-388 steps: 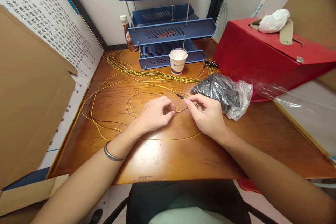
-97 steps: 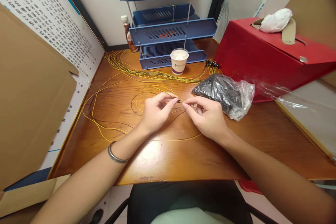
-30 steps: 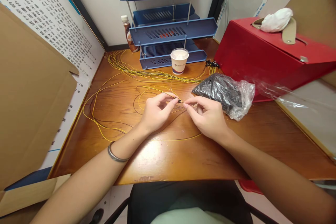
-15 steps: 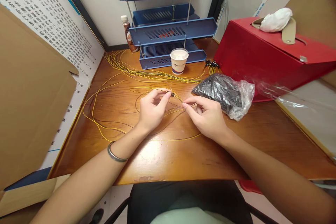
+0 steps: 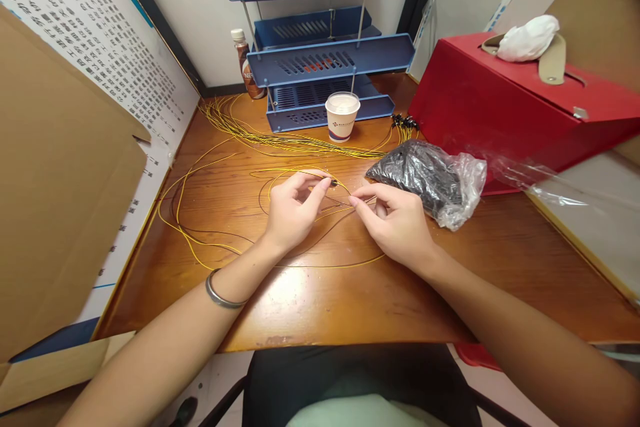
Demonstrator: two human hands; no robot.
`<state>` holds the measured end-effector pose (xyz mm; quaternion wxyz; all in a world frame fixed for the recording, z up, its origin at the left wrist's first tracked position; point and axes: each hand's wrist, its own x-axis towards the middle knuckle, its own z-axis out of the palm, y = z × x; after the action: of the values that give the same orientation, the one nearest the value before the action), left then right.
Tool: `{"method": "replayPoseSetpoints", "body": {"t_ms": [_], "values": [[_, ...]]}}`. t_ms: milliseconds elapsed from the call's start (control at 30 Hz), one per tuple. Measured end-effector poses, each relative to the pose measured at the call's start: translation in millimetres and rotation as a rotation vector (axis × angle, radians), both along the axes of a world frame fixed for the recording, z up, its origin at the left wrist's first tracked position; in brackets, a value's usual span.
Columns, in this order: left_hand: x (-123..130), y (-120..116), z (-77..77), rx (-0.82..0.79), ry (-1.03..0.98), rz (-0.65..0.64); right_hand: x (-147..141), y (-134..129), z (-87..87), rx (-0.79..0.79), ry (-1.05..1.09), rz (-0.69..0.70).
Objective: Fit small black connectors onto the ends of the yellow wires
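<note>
Your left hand (image 5: 295, 210) pinched a black piece (image 5: 334, 183) between thumb and forefinger, over the desk (image 5: 350, 307) and just left of your right hand (image 5: 397, 217). Your right thumb and forefinger were closed on a yellow wire (image 5: 345, 189) that arched past the black piece; whether they gripped a dark wire too was hard to tell at that size. Loose loops (image 5: 187, 240) lay left of your left hand. The bag (image 5: 417, 173) sat just beyond your right hand, and the bundle (image 5: 295, 142) ran in front of the cup (image 5: 342, 117).
</note>
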<state>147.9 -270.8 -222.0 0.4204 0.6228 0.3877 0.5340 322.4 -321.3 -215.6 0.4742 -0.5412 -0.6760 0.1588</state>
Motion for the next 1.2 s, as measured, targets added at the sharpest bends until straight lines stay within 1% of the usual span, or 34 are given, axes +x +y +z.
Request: {"method": "replayPoseSetpoints", "body": {"t_ms": [400,600,833,933,1200], "values": [[0.6,0.3,1.3,0.009,0.012,-0.043,0.0,-0.1,-0.1,0.027,0.0,0.005],[1.0,-0.2,1.5,-0.028,-0.021,-0.022,-1.3,-0.3,-0.9,-0.027,0.097,-0.007],[0.4,0.3,1.2,-0.036,-0.034,-0.009,-0.3,0.3,0.4,0.107,0.04,0.053],[-0.3,0.9,0.4,-0.027,-0.021,-0.016,0.4,0.9,-1.5,0.119,0.039,0.061],[-1.5,2.2,-2.2,0.067,0.064,-0.037,1.3,1.6,-3.7,0.119,0.027,0.071]]}}
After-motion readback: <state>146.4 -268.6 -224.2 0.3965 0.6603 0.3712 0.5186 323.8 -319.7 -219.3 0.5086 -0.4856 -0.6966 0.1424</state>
